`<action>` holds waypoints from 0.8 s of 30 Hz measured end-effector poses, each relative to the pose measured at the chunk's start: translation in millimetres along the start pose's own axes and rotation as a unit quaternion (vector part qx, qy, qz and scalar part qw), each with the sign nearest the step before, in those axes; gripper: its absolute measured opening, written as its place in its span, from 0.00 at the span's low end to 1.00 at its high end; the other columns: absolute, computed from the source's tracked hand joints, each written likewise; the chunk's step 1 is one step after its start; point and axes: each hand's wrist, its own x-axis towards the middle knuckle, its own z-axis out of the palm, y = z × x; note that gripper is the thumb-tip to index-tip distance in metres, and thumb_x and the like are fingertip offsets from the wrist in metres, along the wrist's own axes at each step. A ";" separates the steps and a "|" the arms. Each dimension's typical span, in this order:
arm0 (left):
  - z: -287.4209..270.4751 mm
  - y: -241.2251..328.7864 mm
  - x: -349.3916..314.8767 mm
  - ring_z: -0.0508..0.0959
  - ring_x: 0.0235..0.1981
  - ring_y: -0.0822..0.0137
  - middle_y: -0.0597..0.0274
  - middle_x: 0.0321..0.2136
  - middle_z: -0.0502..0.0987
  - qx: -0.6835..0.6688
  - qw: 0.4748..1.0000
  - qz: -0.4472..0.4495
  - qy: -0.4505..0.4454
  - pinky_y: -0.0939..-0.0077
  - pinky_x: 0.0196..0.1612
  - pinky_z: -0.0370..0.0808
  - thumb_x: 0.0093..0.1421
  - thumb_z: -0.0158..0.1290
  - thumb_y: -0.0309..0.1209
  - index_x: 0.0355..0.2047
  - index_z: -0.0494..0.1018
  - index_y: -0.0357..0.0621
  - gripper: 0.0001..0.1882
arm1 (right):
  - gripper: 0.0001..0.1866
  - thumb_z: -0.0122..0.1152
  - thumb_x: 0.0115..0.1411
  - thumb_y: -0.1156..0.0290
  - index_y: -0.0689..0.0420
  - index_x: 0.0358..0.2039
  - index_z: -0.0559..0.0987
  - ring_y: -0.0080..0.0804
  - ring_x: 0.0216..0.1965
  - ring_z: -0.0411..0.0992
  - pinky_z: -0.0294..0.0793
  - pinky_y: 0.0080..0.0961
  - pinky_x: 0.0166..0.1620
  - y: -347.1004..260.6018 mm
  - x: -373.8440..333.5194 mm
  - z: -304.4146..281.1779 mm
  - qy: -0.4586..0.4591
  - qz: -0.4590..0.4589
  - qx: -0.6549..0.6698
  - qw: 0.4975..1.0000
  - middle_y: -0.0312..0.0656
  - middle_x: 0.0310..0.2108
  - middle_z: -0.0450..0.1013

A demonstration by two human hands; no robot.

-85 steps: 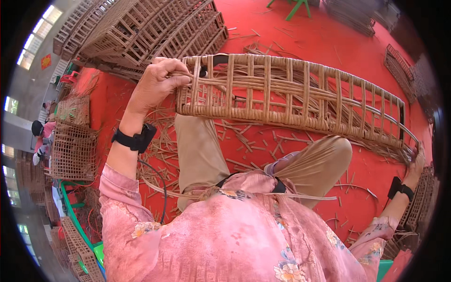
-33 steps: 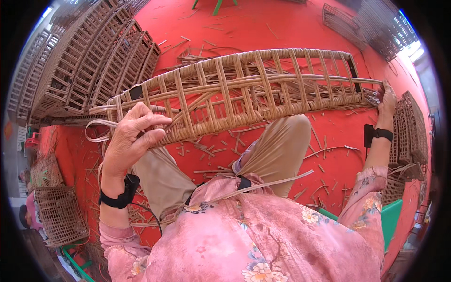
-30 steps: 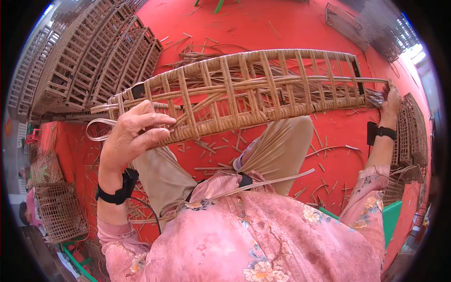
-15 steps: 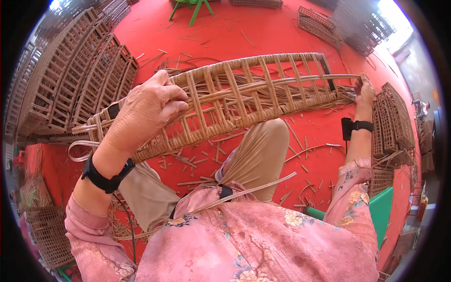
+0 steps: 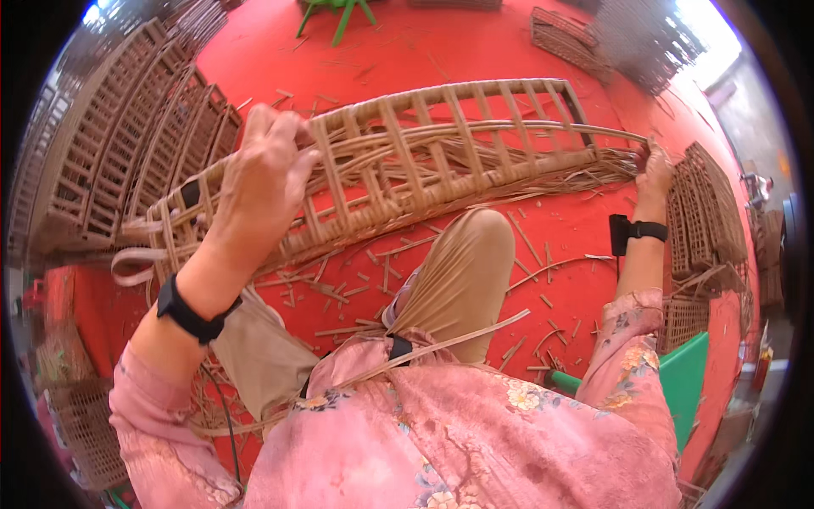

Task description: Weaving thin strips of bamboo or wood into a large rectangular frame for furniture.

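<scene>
One long wicker frame (image 5: 373, 199) slants above the lap, its left end lower than its right. The right hand (image 5: 653, 174) pinches the ends of some strands (image 5: 560, 125) that run between the frame's uprights; their exact number is hard to make out. The left hand (image 5: 267, 170) is bent over the frame's left part, and whether its fingers grip anything cannot be told. Two black wristbands (image 5: 193, 312), one per arm, show, plus one green stool (image 5: 337, 10) beyond and uncounted scraps (image 5: 339, 288) on the red floor (image 5: 407, 51).
</scene>
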 end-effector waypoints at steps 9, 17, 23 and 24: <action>-15.1 29.7 -15.8 0.73 0.38 0.54 0.54 0.33 0.70 -0.035 0.978 0.070 -0.194 0.63 0.43 0.70 0.57 0.61 0.33 0.44 0.77 0.39 0.16 | 0.09 0.68 0.61 0.65 0.55 0.32 0.78 0.21 0.21 0.76 0.76 0.15 0.20 -5.4 -7.1 12.6 0.010 -0.020 0.010 1.000 0.35 0.24 0.76; -4.7 60.5 17.4 0.74 0.42 0.52 0.51 0.37 0.71 -0.047 0.966 0.130 -0.218 0.61 0.45 0.72 0.56 0.61 0.39 0.49 0.76 0.40 0.23 | 0.09 0.67 0.61 0.67 0.58 0.32 0.78 0.22 0.20 0.75 0.76 0.16 0.20 -13.2 -7.1 18.4 0.002 -0.038 0.013 0.999 0.36 0.24 0.76; 22.4 79.8 41.6 0.74 0.45 0.48 0.47 0.41 0.71 -0.054 0.950 0.154 -0.266 0.60 0.48 0.72 0.59 0.59 0.43 0.52 0.73 0.37 0.27 | 0.09 0.67 0.61 0.67 0.59 0.32 0.78 0.23 0.18 0.74 0.74 0.17 0.18 -5.1 -6.4 21.3 0.014 -0.036 0.021 0.999 0.37 0.22 0.76; 23.7 82.3 42.9 0.74 0.45 0.48 0.47 0.41 0.71 -0.055 0.948 0.160 -0.268 0.60 0.48 0.72 0.59 0.59 0.43 0.52 0.73 0.37 0.27 | 0.10 0.67 0.61 0.67 0.59 0.31 0.78 0.23 0.17 0.74 0.73 0.17 0.18 -7.8 -9.7 21.9 0.029 -0.047 0.010 0.998 0.37 0.22 0.76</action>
